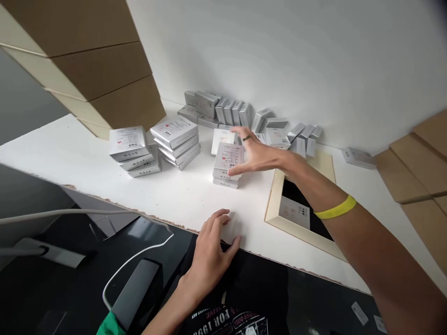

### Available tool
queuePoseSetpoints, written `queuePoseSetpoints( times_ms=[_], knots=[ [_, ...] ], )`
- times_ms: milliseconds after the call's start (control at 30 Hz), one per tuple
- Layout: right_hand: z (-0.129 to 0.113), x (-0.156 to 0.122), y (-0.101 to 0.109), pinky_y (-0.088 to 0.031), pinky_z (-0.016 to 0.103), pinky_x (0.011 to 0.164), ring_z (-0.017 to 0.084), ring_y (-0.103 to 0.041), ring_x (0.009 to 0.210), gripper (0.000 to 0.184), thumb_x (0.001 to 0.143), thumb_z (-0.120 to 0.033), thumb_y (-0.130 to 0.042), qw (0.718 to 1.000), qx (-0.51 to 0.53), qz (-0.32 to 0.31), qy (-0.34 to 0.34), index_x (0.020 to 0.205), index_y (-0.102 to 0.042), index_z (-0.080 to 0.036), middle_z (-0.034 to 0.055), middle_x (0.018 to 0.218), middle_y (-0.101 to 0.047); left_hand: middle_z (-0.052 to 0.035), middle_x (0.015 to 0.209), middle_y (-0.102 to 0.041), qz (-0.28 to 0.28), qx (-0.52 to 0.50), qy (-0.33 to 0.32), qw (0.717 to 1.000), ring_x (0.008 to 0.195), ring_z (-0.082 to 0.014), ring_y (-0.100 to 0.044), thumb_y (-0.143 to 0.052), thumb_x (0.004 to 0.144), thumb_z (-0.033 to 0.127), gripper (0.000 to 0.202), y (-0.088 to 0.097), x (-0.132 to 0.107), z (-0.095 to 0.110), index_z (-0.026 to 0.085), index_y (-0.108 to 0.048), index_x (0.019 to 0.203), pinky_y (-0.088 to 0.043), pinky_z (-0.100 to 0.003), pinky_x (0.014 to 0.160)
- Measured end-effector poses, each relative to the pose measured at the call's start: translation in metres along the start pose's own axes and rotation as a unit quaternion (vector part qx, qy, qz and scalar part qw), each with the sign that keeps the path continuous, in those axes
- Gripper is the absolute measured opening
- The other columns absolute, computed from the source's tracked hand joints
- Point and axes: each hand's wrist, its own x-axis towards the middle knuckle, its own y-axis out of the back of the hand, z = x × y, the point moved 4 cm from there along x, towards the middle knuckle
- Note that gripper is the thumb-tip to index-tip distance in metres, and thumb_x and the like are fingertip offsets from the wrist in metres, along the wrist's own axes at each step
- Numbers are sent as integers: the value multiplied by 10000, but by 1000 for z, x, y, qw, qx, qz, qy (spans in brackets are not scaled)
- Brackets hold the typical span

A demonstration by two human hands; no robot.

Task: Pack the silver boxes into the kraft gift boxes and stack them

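Note:
My right hand point(256, 156) reaches over a short stack of white-and-silver small boxes point(228, 158). Its thumb lies at the front of the top box, while the other fingers spread above the stack's far side; no firm grip shows. A ring and a yellow wristband are on this arm. By the table's front edge, my left hand point(211, 242) hangs with curved fingers apart from the thumb and holds nothing. Left of the short stack stand two more stacks of the same boxes, a taller stack point(176, 139) and a slightly skewed stack point(131, 149).
Several silver boxes point(232, 111) stand and lie along the wall. An open cream tray box point(274, 204) with a dark inside holds a white printed box, partly behind my right forearm. Large brown boxes point(115, 70) tower at left; brown cartons point(412, 163) lie right. A white cable point(132, 253) hangs below the table.

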Motion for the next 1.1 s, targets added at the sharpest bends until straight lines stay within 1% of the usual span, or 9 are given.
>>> queuePoseSetpoints(
  times_ms=[100, 233, 300, 400, 500, 600, 700, 900, 1100],
  knots=[
    [31, -31, 51, -465, 598, 1183, 368, -426, 1476, 1171, 690, -783, -779, 991, 80, 104, -16, 1552, -155, -293, 152, 1639, -321, -132, 1278, -702, 14, 17, -18, 1000, 1096, -281, -741, -660, 965, 215, 251, -1, 0, -1, 222, -527, 1177, -640, -400, 839],
    [111, -75, 92, -522, 558, 1113, 355, -580, 1330, 803, 879, -698, -668, 934, -12, 213, -288, 1475, -398, -232, 155, 1482, -546, -132, 1258, -714, 30, 44, -28, 998, 1069, -265, -746, -592, 1014, 237, 160, -3, 1, -1, 205, -547, 1164, -628, -383, 832],
    [138, -84, 88, -471, 648, 1129, 442, -521, 1384, 786, 885, -697, -673, 896, -53, 204, -392, 1453, -493, -185, 220, 1512, -512, -126, 1241, -720, 41, 56, -32, 997, 1045, -251, -748, -570, 1028, 239, 132, -3, 1, 0, 198, -557, 1153, -617, -365, 822],
    [154, -80, 70, -384, 763, 1135, 548, -279, 1525, 918, 825, -684, -771, 870, -64, 186, -453, 1539, -466, -194, 268, 1654, -312, -116, 1211, -728, 60, 81, -51, 994, 1017, -240, -739, -552, 1038, 224, 104, -4, 2, 2, 191, -572, 1135, -589, -357, 827],
    [158, -77, 57, -473, 695, 1103, 459, -425, 1465, 905, 885, -577, -774, 851, -40, 171, -495, 1621, -356, -256, 217, 1672, -303, -113, 1196, -730, 71, 96, -65, 991, 989, -233, -721, -557, 1034, 195, 91, -6, 1, 2, 182, -586, 1120, -554, -352, 835],
    [161, -87, 57, -612, 518, 962, 295, -672, 1181, 793, 949, -431, -739, 850, 9, 162, -500, 1616, -352, -247, 157, 1464, -577, -112, 1176, -736, 78, 105, -83, 988, 992, -236, -706, -576, 1027, 167, 80, -9, 2, 2, 172, -599, 1104, -519, -354, 844],
    [161, -111, 67, -659, 412, 830, 271, -722, 1067, 803, 897, -320, -783, 859, 63, 167, -479, 1592, -388, -244, 100, 1216, -737, -111, 1144, -749, 89, 118, -100, 984, 958, -236, -695, -595, 1016, 142, 71, -12, 4, 4, 161, -611, 1083, -490, -357, 819],
    [145, -165, 95, -667, 389, 831, 262, -739, 1051, 753, 878, -354, -779, 869, 141, 207, -426, 1551, -444, -304, 64, 1100, -773, -105, 1087, -775, 115, 132, -128, 976, 901, -237, -687, -633, 981, 108, 63, -15, 6, 6, 158, -633, 1019, -465, -373, 798],
    [115, -160, 104, -641, 379, 825, 271, -732, 988, 725, 812, -509, -836, 881, 155, 272, -355, 1404, -515, -239, 100, 1122, -748, -96, 1064, -777, 126, 141, -133, 973, 878, -235, -680, -603, 987, 100, 82, -14, 6, 10, 181, -617, 989, -460, -378, 802]
  ],
)
